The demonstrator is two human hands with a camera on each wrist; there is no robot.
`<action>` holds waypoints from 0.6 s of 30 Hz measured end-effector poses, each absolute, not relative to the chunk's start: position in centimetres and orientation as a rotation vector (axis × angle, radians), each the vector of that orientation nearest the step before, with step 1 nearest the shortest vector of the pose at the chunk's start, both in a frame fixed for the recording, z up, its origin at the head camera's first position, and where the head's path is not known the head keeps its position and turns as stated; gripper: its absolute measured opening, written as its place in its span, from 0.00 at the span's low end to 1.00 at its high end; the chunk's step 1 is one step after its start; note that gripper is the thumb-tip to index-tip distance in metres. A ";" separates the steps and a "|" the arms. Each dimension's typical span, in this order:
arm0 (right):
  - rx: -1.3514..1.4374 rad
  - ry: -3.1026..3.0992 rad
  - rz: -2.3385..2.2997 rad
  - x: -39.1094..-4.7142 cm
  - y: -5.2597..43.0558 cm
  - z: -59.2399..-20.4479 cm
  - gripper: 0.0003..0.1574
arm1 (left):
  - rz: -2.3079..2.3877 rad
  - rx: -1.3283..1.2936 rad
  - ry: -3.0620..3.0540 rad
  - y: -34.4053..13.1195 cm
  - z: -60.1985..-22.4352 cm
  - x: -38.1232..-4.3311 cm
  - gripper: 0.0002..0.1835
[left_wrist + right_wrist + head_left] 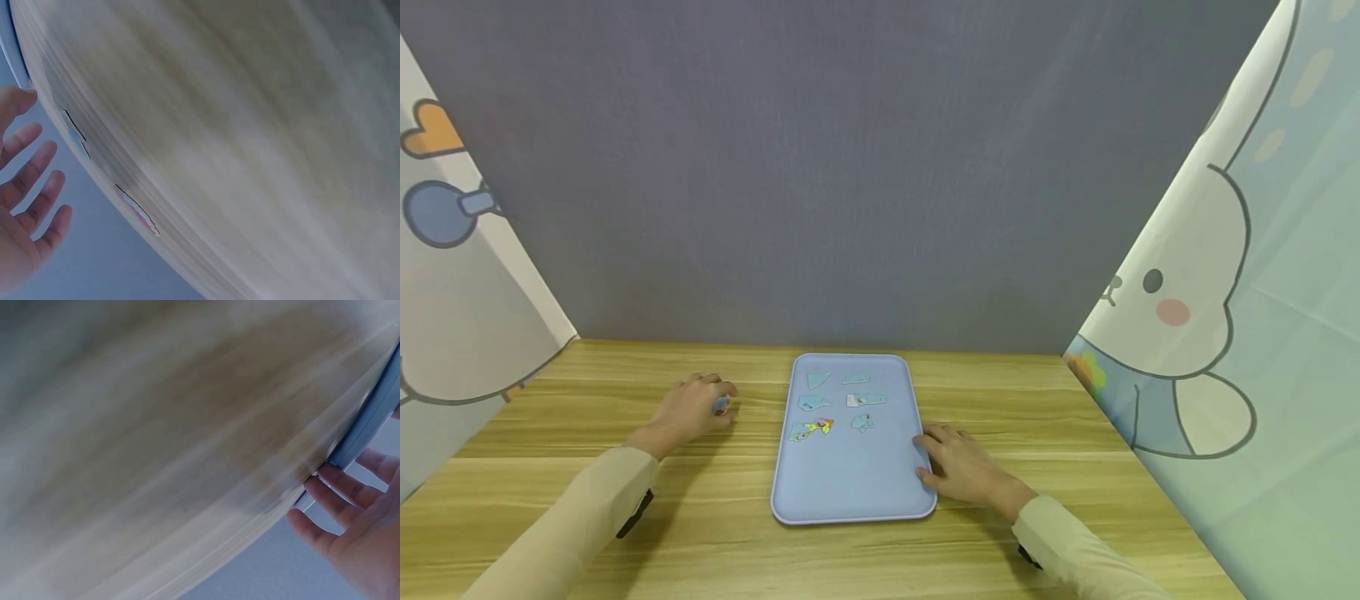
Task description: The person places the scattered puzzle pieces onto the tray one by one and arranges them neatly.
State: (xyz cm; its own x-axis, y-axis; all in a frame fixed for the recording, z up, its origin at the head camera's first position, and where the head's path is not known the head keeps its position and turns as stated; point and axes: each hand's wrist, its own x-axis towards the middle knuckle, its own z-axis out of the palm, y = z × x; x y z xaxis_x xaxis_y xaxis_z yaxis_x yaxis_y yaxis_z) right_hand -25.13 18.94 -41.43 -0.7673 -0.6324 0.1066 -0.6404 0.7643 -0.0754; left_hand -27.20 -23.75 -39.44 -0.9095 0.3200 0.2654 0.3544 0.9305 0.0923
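Observation:
My left hand (694,408) hovers low over the table left of the tray, with its fingers spread and slightly bent. In the left wrist view, two flat printed pieces lie on the wood near the fingers: a bluish piece (77,135) and a red-and-blue piece (137,210). The head view shows one small piece (721,405) between thumb and fingers. My right hand (962,467) rests its fingertips on the right rim of the pale blue tray (850,492). In the right wrist view its loosely straight fingers (340,497) lie along the tray's side.
Several flat cut-out pieces lie in two columns in the tray's far half, among them a yellow-and-pink piece (811,430) and a light blue piece (862,422). A grey panel (820,183) stands behind the wooden table (1030,417). Cartoon-printed cloth (1285,333) hangs at both sides.

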 end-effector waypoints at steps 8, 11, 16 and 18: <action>1.046 -2.882 0.166 -25.2 19.0 -41.5 0.31 | -0.155 -0.477 -2.828 -24.6 -39.8 -27.2 0.19; 1.044 -2.885 0.172 -25.2 18.9 -41.5 0.31 | -0.154 -0.463 -2.824 -24.7 -40.0 -27.2 0.20; 1.041 -2.890 0.178 -25.2 18.9 -41.5 0.30 | -0.165 -0.445 -2.829 -24.9 -40.4 -27.3 0.19; 1.040 -2.891 0.177 -25.2 18.9 -41.5 0.30 | -0.164 -0.440 -2.836 -24.9 -40.4 -27.3 0.18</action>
